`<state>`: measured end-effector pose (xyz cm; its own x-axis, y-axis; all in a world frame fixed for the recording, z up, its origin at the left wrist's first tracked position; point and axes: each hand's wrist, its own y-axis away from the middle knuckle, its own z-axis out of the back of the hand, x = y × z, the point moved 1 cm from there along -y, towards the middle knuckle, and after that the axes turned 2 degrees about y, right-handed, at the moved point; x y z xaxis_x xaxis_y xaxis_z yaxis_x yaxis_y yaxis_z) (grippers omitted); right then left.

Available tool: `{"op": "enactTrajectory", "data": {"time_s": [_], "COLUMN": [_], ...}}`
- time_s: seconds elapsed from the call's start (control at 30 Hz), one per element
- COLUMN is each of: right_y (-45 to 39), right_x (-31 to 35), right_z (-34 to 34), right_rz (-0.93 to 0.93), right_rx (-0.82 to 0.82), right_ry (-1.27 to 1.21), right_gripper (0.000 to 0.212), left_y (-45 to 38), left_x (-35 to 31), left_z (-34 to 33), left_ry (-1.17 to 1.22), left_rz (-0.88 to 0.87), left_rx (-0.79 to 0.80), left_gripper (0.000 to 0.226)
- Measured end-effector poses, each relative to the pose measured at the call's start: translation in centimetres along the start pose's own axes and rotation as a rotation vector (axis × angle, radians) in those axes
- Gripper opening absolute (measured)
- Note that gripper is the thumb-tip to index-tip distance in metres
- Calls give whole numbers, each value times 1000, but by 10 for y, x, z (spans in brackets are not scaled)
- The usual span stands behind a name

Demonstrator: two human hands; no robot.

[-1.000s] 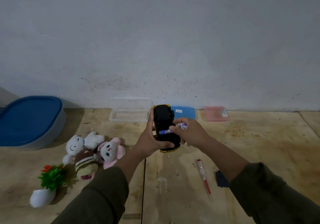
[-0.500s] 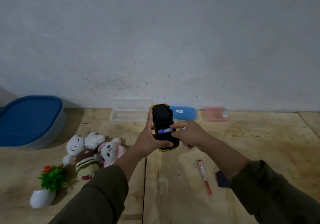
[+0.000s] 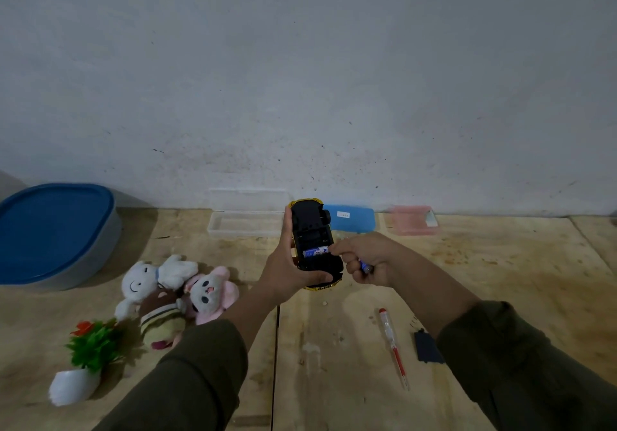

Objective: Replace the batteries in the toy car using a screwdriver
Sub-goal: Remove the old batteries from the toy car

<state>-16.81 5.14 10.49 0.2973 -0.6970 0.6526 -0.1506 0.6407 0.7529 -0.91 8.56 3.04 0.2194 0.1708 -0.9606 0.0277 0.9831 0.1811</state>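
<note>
My left hand [image 3: 287, 270] grips the yellow toy car [image 3: 314, 227], held upside down above the wooden table with its black underside and open battery bay facing me. One blue-and-white battery [image 3: 316, 251] lies across the bay. My right hand [image 3: 365, 258] presses its forefinger against the right end of that battery, while its curled fingers hold a second blue battery [image 3: 366, 267]. A red-and-clear screwdriver [image 3: 392, 340] lies on the table below my right wrist. Beside it is the dark battery cover [image 3: 427, 347], partly hidden by my right sleeve.
Plush toys [image 3: 173, 290] and a small potted plant [image 3: 86, 360] sit at left. A blue-lidded tub [image 3: 50, 230] stands far left. Along the wall are a clear box [image 3: 243, 222], a blue case [image 3: 350, 218] and a pink box [image 3: 414, 220].
My right hand has pushed the battery down into the car's bay and slid a little right and lower. The left hand and car have stayed nearly still.
</note>
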Motion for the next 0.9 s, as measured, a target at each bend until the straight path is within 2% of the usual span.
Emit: {"op": "enactTrajectory", "data": {"time_s": [0.07,0.13,0.23,0.37,0.43,0.67,0.9], "right_y": [-2,-4,-6,-7,-8,-13,-12], "right_x": [-1,-3,-5,-3,-3,-9,-15], "right_z": [1,4,11,14,13,11,-10], "right_rz": [-14,8,183,647,738,776,786], "right_rx": [7,-10,-47,-171,-191,-283,-313], "right_ry": [-58,-69,7,741,884,891,693], "right_gripper": [7,12,20,35,36,23,19], "left_y": [0,0,-2,-3,-3,-3,-1], "left_x": [1,0,-3,-9,-9,-7,-1], "left_z": [2,3,4,1,0,-4,-12], "left_ry": [-7,-1,27,46,71,80,111], "left_rz": [6,15,18,24,22,37,38], "left_rx": [15,26,62,137,147,156,213], "left_gripper": [138,137,135,135,134,133,134]}}
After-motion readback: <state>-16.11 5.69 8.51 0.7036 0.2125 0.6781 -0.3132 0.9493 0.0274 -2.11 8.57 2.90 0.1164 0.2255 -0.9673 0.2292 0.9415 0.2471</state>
